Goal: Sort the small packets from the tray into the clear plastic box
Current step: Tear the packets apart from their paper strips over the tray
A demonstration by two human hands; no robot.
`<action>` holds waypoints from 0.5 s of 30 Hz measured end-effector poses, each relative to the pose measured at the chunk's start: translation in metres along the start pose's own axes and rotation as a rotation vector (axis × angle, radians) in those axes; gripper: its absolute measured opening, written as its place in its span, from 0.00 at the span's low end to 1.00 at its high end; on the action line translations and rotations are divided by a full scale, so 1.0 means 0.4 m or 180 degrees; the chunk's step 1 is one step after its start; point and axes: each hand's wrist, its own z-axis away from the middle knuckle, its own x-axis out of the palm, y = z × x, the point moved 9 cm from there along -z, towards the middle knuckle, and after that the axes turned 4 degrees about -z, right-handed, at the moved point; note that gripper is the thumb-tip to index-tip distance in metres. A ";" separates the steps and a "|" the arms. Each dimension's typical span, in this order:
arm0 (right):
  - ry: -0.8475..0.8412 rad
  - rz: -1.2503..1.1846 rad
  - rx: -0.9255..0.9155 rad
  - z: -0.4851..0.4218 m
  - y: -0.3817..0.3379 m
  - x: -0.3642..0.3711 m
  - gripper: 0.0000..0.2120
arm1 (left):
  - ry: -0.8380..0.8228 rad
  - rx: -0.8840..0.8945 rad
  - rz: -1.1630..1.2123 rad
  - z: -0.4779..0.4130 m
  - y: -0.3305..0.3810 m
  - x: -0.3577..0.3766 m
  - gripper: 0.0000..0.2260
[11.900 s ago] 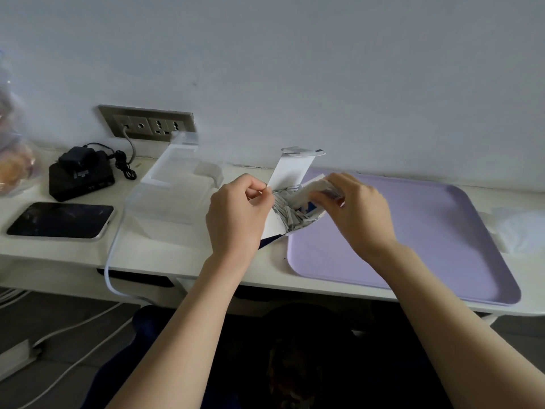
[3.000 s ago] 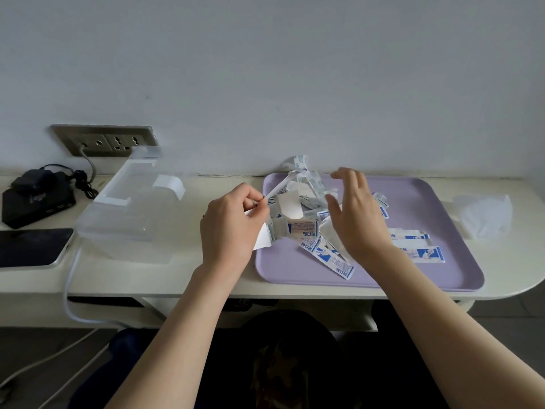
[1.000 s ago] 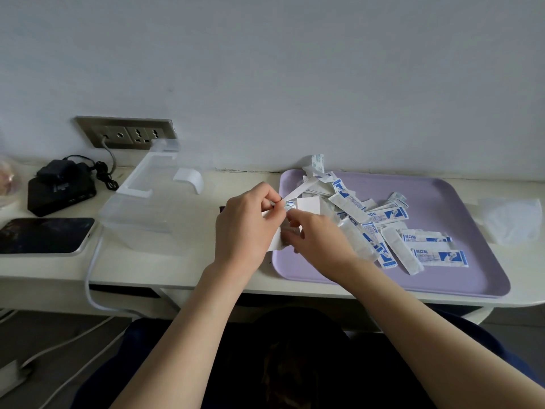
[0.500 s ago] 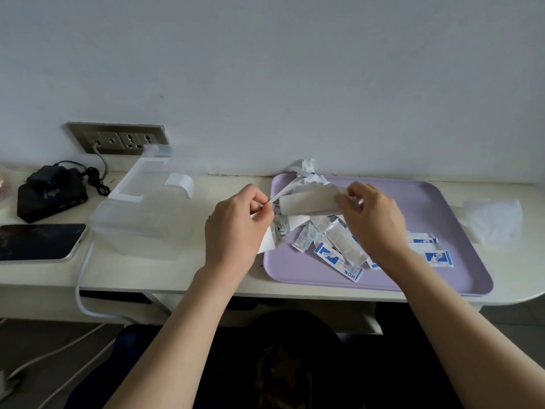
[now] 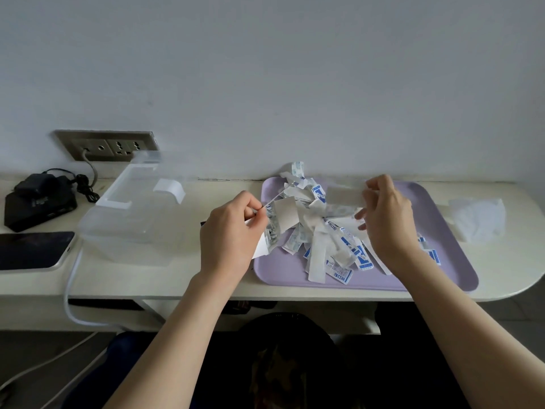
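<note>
Worktop [image 5: 147,278] w/ tray [image 5: 460,261]: packets [image 5: 327,240] piled on it, box [image 5: 129,219] left of it; left hand [image 5: 230,231] pinches carton [image 5: 284,214], right hand [image 5: 386,219] pinches 1 packet [image 5: 343,194].

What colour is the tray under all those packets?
Pale lilac. The tray shows it best in the head view, the only view here; the packets on it are white with blue print.
</note>
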 end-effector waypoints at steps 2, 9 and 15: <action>-0.0123 0.0135 -0.0002 0.003 -0.008 0.014 0.21 | -0.0013 -0.0021 -0.0009 0.000 -0.002 0.001 0.05; -0.0836 0.0638 -0.0270 0.045 -0.058 0.132 0.22 | -0.0024 -0.0026 -0.0025 -0.002 -0.002 -0.003 0.05; -0.1641 0.0508 -0.0839 0.132 -0.168 0.253 0.11 | -0.0022 0.0053 0.0014 0.001 0.000 -0.012 0.05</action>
